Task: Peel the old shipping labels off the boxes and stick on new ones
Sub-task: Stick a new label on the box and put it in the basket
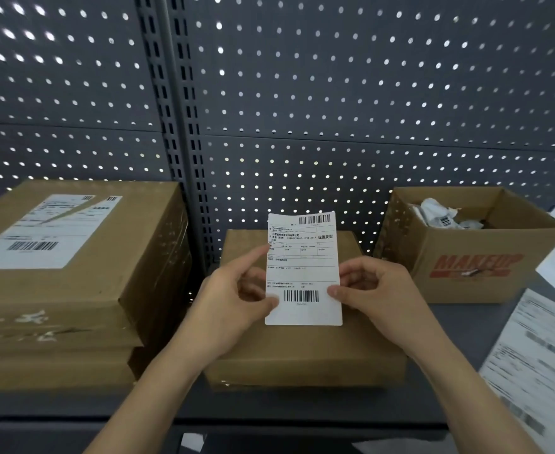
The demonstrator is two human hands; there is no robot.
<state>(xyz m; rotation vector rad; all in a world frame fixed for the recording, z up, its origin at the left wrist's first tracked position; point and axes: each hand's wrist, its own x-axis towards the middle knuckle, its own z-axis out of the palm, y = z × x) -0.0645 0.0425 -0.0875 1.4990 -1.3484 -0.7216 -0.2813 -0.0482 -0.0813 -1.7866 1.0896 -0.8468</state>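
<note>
Head cam: you're at a dark grey shelf [302,407] w/ a grey pegboard [335,93] as back wall and a slotted upright post [184,126] left of centre. Your left hand [233,299] and right hand [371,290] each pinch a side edge of the new label [302,270], thumbs in front and fingers curled behind, holding it upright over the closed middle box [302,355]. Left: stacked boxes [73,290], the top one w/ a stuck-on label [50,231]. Right: open box [476,257] w/ red print, crumpled labels [440,214] inside. Printed sheets [538,355] lie far right.
</note>
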